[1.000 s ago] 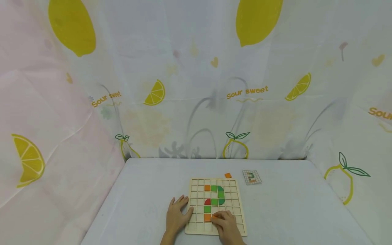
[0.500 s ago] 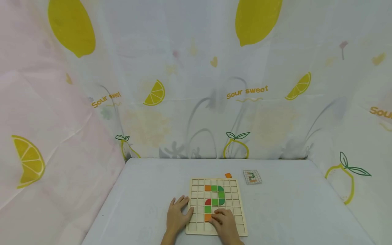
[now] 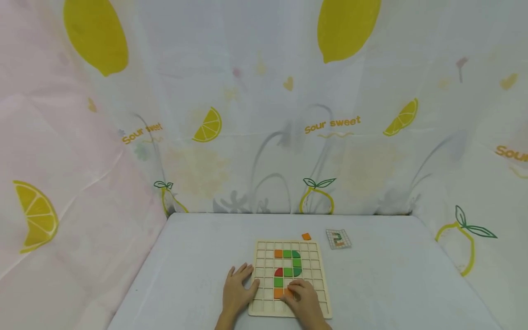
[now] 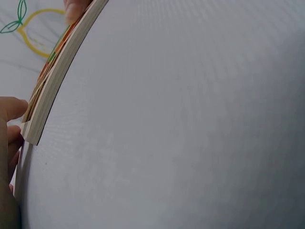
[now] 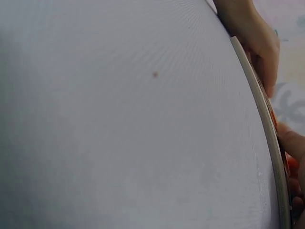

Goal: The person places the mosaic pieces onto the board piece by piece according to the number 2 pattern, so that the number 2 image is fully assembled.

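A wooden grid board [image 3: 309, 286] lies on the white table, with orange, green and red tiles set in its squares. My left hand [image 3: 238, 289] rests at the board's left edge, fingers straight and thumb over the rim; the left wrist view shows this thumb [image 4: 13, 108] on top of the edge. Over the lower middle of the board, my right hand [image 3: 305, 300] pinches an orange square tile [image 3: 289, 292] between thumb and fingertips. It sits just right of another orange tile [image 3: 278, 293]. In the right wrist view, the thumb [image 5: 290, 140] bends over the board's edge.
A loose orange tile [image 3: 306, 236] lies just behind the board. To its right is a small card [image 3: 338, 239] printed with a grid and a coloured figure like a 2. A lemon-printed cloth [image 3: 255, 151] hangs behind the table.
My right fingers have shifted slightly around the orange tile, which was hidden half a second ago and shows again now. The left hand has stayed in place.
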A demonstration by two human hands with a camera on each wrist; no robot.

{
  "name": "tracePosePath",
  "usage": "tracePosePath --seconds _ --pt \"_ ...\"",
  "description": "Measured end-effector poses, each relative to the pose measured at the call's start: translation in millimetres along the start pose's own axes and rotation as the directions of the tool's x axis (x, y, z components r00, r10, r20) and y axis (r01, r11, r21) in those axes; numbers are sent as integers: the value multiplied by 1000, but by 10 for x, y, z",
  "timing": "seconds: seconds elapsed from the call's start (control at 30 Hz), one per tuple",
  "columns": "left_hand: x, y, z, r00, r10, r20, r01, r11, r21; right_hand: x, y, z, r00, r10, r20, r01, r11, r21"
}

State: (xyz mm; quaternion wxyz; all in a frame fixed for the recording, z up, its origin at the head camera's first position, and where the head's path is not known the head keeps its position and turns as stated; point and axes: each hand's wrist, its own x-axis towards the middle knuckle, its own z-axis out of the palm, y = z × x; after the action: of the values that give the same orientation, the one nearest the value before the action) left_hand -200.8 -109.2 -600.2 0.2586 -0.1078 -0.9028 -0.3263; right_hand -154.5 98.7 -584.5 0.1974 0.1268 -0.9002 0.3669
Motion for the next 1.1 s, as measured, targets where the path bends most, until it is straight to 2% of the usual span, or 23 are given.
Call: tracePosePath --seconds 0.13,0.33,0.57,0.73,0.87,1.0,1.1 --pt "4 2 -20 1000 -1 2 1 1000 -1 10 -21 30 999 41 6 -41 999 -4" --pt "16 7 -18 1000 12 -9 -12 1000 7 -3 -1 24 998 -40 -45 41 999 12" --pt "3 -6 -4 1000 -1 -2 1 1000 2 6 52 -84 997 -77 31 75 994 75" --pt "-11 -4 9 1000 -5 -2 5 1000 -3 44 73 -157 996 -88 -1 88 991 101" --pt "-13 -4 5 1000 -5 -11 5 1000 1 260 169 -205 992 -116 -49 117 993 27" --pt "1 -5 -5 1000 -10 -10 10 1000 3 637 361 -228 984 -138 -115 131 989 -69" --pt "4 -2 -6 1000 -16 1 16 1000 5 914 519 -228 980 -129 -151 112 987 -119"
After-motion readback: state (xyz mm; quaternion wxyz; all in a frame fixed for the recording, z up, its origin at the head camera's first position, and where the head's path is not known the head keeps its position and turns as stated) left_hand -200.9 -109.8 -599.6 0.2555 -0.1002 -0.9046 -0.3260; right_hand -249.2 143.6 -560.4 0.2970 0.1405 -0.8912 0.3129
